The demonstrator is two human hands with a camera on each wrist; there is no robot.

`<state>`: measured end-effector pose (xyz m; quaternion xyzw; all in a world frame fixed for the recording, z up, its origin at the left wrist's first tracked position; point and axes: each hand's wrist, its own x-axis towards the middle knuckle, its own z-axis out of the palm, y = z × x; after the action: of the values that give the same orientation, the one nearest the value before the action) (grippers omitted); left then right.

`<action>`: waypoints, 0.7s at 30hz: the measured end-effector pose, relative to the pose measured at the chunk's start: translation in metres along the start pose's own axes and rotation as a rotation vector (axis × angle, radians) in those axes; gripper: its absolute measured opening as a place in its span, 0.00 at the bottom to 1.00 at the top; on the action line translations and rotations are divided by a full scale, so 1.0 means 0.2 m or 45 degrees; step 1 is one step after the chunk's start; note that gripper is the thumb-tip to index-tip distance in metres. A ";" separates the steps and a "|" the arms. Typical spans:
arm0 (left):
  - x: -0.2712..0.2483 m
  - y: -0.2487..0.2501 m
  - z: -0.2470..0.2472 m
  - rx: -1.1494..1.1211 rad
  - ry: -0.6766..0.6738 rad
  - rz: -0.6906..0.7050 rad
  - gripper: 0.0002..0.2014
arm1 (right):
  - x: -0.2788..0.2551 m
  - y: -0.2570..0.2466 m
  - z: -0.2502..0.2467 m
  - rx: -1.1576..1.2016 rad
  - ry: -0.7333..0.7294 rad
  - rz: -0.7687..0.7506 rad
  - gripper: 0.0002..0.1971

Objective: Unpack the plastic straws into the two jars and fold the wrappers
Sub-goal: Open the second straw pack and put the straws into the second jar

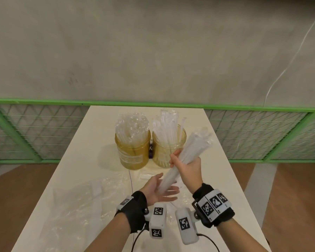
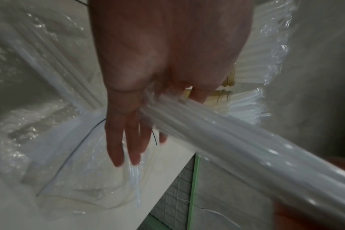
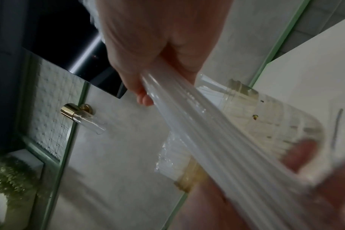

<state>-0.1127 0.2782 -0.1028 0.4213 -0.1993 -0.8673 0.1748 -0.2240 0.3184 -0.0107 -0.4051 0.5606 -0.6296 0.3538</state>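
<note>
Both amber jars point(image 1: 132, 148) are already filled with straws, while a last bundle of straws point(image 1: 182, 160) is gripped by the right hand point(image 1: 186, 163) above the flat-open left hand point(image 1: 157, 188), and the wrappers point(image 1: 84, 197) are left unfolded on the near table point(image 1: 91, 135).

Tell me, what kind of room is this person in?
Probably a workshop or test space, not a home kitchen. A bare concrete wall stands behind a plain white table, green mesh fencing runs along the wall's foot, and both wrists wear cameras with black-and-white marker tags.
</note>
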 end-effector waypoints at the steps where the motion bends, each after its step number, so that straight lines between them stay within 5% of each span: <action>1: 0.01 0.00 -0.01 0.048 0.016 -0.004 0.22 | 0.03 -0.02 -0.01 -0.068 -0.034 -0.021 0.09; 6: 0.07 -0.05 -0.04 0.830 0.330 0.105 0.21 | 0.34 -0.19 -0.05 -0.091 0.293 -0.233 0.13; 9: 0.13 -0.10 -0.07 1.105 0.307 0.176 0.22 | 0.54 -0.24 -0.03 0.040 0.469 -0.247 0.12; 15: 0.19 -0.13 -0.14 1.253 0.351 0.217 0.20 | 0.80 -0.08 0.04 -0.082 0.432 -0.178 0.07; 21: 0.21 -0.13 -0.19 1.377 0.318 0.286 0.22 | 0.79 0.19 0.04 -0.362 0.242 0.014 0.14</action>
<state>-0.1095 0.2726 -0.1643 0.5264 -0.6368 -0.5614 0.0475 -0.2835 0.1674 -0.0291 -0.3867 0.6772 -0.5773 0.2420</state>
